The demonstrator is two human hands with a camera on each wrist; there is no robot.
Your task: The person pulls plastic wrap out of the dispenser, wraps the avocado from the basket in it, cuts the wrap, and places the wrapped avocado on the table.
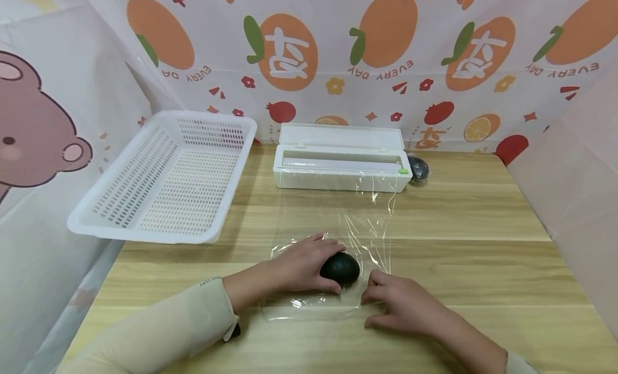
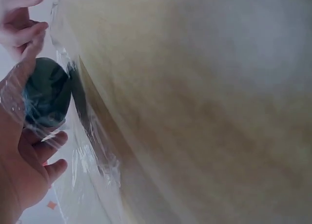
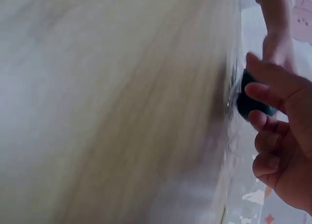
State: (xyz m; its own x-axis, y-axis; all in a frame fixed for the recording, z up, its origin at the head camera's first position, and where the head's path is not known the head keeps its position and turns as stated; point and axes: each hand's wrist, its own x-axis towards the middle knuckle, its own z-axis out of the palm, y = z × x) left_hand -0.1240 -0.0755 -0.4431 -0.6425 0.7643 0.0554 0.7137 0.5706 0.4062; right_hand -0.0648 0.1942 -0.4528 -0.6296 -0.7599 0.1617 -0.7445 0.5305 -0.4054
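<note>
A dark, smooth, egg-shaped avocado point(image 1: 341, 269) lies on a sheet of clear cling film point(image 1: 309, 311) spread over the table. My left hand point(image 1: 304, 262) holds it from the left, fingers over its far side and thumb along the near side. In the left wrist view, film drapes around that hand and the avocado point(image 2: 48, 92). To the right, at the film's near right edge, is my right hand point(image 1: 405, 305), its fingers loosely bent and thumb apart from them. The right wrist view shows these fingers point(image 3: 275, 83) overlapping the avocado.
Behind the hands stands a white cling film box point(image 1: 343, 181), lid raised, with the film running from it toward me. Beside its right end sits a dark round thing in film point(image 1: 419, 169). A white perforated basket point(image 1: 145, 234) stands at the left, and a printed curtain point(image 1: 333, 105) hangs behind.
</note>
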